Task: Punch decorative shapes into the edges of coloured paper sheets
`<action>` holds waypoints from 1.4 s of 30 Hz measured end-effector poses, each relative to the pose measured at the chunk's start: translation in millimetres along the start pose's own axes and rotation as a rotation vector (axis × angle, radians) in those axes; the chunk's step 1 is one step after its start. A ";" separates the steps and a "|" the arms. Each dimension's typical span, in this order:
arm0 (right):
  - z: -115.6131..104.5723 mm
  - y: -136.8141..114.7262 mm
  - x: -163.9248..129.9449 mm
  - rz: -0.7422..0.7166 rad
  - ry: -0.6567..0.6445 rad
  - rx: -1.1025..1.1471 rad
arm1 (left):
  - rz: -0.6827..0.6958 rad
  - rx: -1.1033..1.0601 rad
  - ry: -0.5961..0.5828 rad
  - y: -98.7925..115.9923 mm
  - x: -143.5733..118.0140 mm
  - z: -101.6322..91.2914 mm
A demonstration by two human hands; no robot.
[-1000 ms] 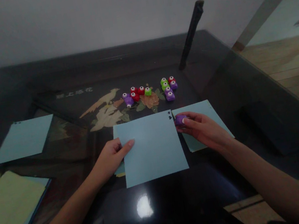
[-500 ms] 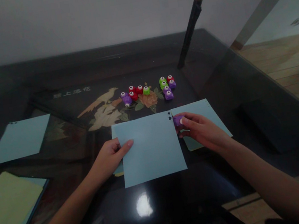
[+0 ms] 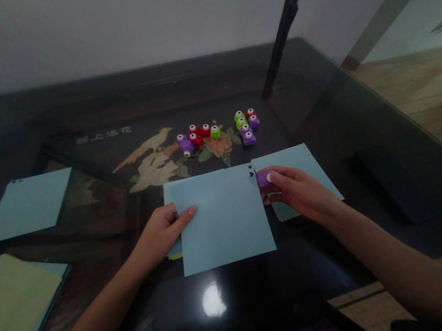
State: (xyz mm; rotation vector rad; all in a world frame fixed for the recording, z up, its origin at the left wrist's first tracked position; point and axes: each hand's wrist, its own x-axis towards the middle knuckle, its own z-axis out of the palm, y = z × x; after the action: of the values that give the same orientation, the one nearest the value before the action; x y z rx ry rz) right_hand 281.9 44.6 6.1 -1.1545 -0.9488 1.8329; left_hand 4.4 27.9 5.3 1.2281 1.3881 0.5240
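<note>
My left hand (image 3: pixel 171 228) grips the left edge of a light blue sheet of paper (image 3: pixel 224 226), thumb on top and fingers beneath. Near the sheet's upper right corner are two small dark shapes, like punched holes. My right hand (image 3: pixel 294 190) is closed round a small purple craft punch (image 3: pixel 264 178) with a white button under the thumb. The punch sits at the sheet's right edge, just below the shapes; whether the paper is inside its slot I cannot tell. More blue paper (image 3: pixel 298 161) lies beneath my right hand.
Several purple and red punches (image 3: pixel 195 138) stand on the dark glossy table (image 3: pixel 243 307), with another group (image 3: pixel 245 127) to their right. A blue sheet (image 3: pixel 29 204) and yellow-green paper (image 3: pixel 17 309) lie left. A dark stick (image 3: pixel 280 44) rises at the back.
Almost nothing differs. The whole view has shifted slightly, while both hands keep their hold on the sheet and the punch.
</note>
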 end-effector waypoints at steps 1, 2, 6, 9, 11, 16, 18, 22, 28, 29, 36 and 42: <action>-0.3 0.2 0.1 -0.002 0.000 -0.001 | 0.002 0.002 0.000 -0.3 0.2 0.1; -0.5 0.5 0.2 -0.003 0.001 -0.002 | 0.006 0.000 -0.004 -0.6 0.3 0.2; -0.4 1.9 0.7 -0.016 0.016 -0.025 | 0.029 -0.009 -0.024 -0.8 0.5 1.1; 0.8 2.8 0.9 -0.038 0.033 -0.045 | 0.044 -0.020 -0.024 -0.5 0.4 2.1; 2.0 3.1 1.0 -0.040 0.047 -0.049 | 0.063 -0.027 -0.028 -0.4 0.5 2.7; 4.0 4.6 1.7 -0.019 0.079 -0.056 | 0.101 0.004 -0.038 0.0 0.1 4.0; 3.9 5.9 2.2 -0.017 0.072 -0.051 | 0.111 0.021 -0.031 0.7 -0.7 4.4; 3.6 8.7 3.0 -0.011 0.065 -0.052 | 0.135 0.075 -0.017 1.2 -1.6 4.9; 3.9 10.9 3.3 -0.011 0.097 -0.082 | 0.152 0.125 -0.004 -1.0 -0.7 5.1; 3.9 11.1 3.3 -0.013 0.097 -0.084 | 0.153 0.127 -0.005 -1.2 -0.8 5.0; 2.9 10.9 3.8 -0.029 0.058 -0.104 | 0.142 0.135 0.001 1.0 -2.1 5.9; 4.8 9.3 2.4 -0.024 0.080 -0.106 | 0.105 0.111 -0.010 0.4 -2.5 6.4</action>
State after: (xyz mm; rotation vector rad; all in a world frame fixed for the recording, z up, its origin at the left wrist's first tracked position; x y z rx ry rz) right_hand 274.8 41.7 -1.4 -1.2658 -1.0198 1.7222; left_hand 9.9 23.6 5.2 1.3976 1.3643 0.5179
